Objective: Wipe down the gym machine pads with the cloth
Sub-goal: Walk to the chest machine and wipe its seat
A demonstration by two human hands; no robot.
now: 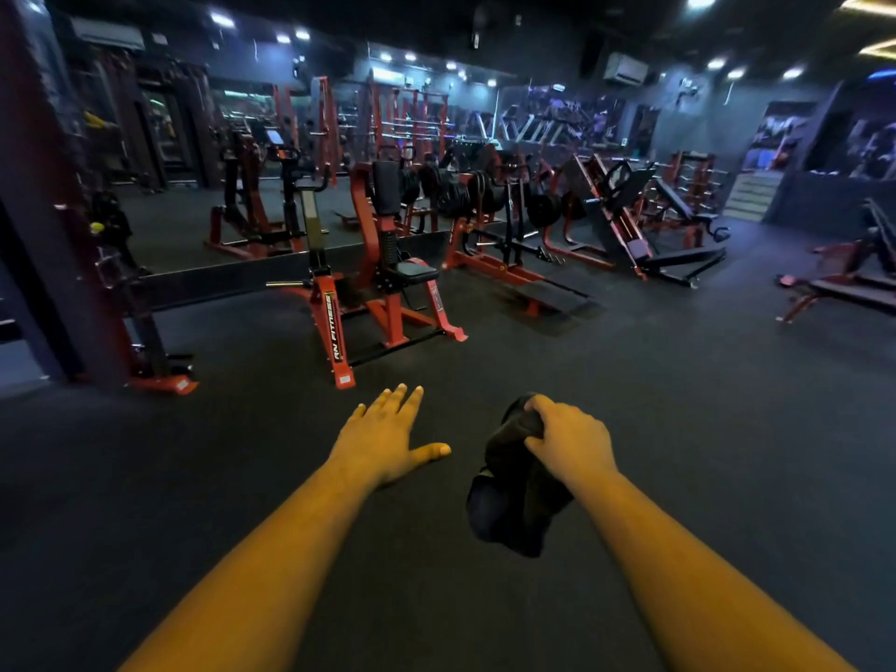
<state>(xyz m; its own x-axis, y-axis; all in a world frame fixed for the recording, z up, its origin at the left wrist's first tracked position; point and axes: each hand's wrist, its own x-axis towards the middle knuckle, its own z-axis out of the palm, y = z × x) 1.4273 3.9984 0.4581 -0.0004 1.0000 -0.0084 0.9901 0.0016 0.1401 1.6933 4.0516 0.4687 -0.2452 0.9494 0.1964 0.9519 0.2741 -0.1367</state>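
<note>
A: Head view. What are the hands doing?

B: Both bare arms reach forward over the dark floor [679, 405]. The left hand [388, 438] is flat and spread, palm down, fingers together and thumb stuck out to the right, holding nothing. The right hand [569, 441] has its grip closed around the top of a dark cloth [514, 492], fingers curled over the bunched fabric.

A: And the cloth itself?

B: It hangs down from that fist in a loose bundle, near the middle of the scene, just right of the left hand and not touching it.

A: Where's the machine?

B: The nearest one is a red machine [383, 283] farther off, left of centre, standing on the floor well apart from both hands. It has a black seat pad [417, 270] and an upright black back pad [385, 186] above it; white lettering runs down one red leg. More red and black machines stand beyond it to the right and far back, with a bench [843, 283] at the far right edge.

A: Lighting?

B: Dim, with bright ceiling lights [223, 19] far overhead
</note>
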